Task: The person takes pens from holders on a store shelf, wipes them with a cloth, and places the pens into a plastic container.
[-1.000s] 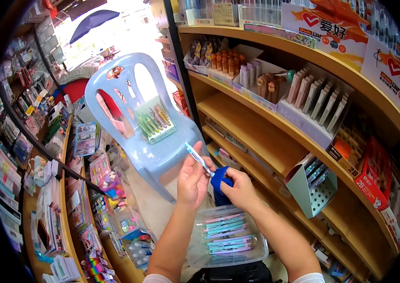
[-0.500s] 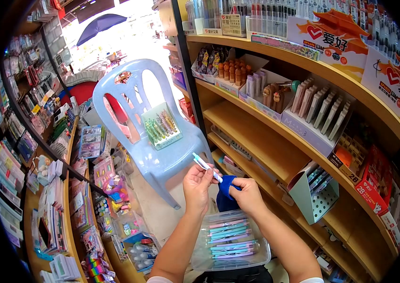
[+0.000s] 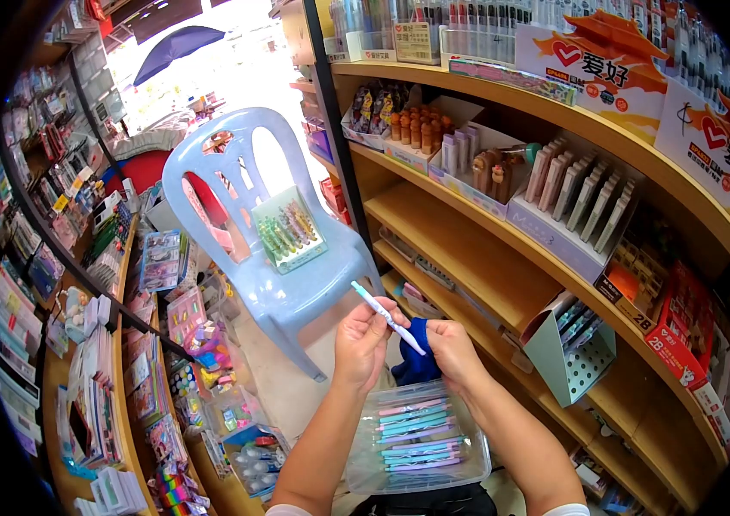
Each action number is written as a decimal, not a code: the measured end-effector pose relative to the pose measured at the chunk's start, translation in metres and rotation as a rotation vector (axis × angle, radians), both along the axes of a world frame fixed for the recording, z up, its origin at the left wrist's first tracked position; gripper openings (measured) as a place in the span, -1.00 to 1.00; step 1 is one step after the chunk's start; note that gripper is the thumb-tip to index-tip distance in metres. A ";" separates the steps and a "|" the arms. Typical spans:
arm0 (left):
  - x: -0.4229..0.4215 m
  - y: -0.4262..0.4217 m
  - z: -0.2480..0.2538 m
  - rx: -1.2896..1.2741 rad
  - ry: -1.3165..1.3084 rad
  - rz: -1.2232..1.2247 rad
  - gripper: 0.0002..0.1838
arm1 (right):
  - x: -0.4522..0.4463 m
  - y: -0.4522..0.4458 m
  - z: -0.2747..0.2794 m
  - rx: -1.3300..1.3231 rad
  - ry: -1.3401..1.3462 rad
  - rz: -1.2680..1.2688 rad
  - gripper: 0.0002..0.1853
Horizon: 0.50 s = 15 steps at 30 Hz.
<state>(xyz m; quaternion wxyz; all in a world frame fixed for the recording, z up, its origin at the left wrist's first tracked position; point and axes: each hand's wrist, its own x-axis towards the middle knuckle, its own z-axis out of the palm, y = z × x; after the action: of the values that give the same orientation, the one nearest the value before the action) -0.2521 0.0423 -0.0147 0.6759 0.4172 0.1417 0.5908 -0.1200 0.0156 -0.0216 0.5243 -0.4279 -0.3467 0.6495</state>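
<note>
A white pen with a light blue end (image 3: 389, 317) is pinched between the fingers of my left hand (image 3: 363, 342), tilted down to the right. My right hand (image 3: 455, 351) grips a dark blue cloth (image 3: 417, 361), which hangs beside the pen's lower end. Below both hands sits a clear plastic box (image 3: 365, 469) near my lap. Pink, turquoise and purple pens (image 3: 421, 430) lie in it in two groups.
Ahead stands a light blue plastic chair (image 3: 296, 297) bearing a box of pens (image 3: 289, 230). On the right, wooden shelves (image 3: 468, 249) hold boxed stationery and a tilted green pen holder (image 3: 567, 357). Shelves of goods (image 3: 124, 404) line the left.
The cloth has come away from around the pen's lower end, which now shows. Both hands stay close together above the box. The view has shifted slightly.
</note>
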 end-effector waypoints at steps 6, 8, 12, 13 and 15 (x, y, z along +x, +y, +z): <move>-0.003 0.002 0.000 -0.043 -0.079 -0.029 -0.79 | 0.001 0.003 -0.004 -0.036 0.001 -0.079 -0.79; -0.003 0.003 0.000 -0.044 -0.079 -0.033 -0.79 | 0.001 0.002 -0.001 -0.033 0.017 -0.078 -0.79; -0.003 0.002 0.001 -0.051 -0.077 -0.027 -0.78 | -0.001 0.002 -0.002 -0.026 0.002 -0.100 -0.79; -0.003 0.001 0.002 -0.054 -0.075 -0.024 -0.78 | 0.000 0.002 -0.003 -0.023 0.013 -0.099 -0.79; -0.003 0.002 0.001 -0.051 -0.075 -0.018 -0.78 | 0.000 0.002 -0.004 -0.016 0.035 -0.093 -0.80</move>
<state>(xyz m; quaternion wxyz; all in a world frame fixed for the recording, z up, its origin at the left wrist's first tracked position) -0.2548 0.0444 -0.0135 0.6963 0.3789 0.1275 0.5961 -0.1196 0.0179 -0.0254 0.5563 -0.4363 -0.3121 0.6347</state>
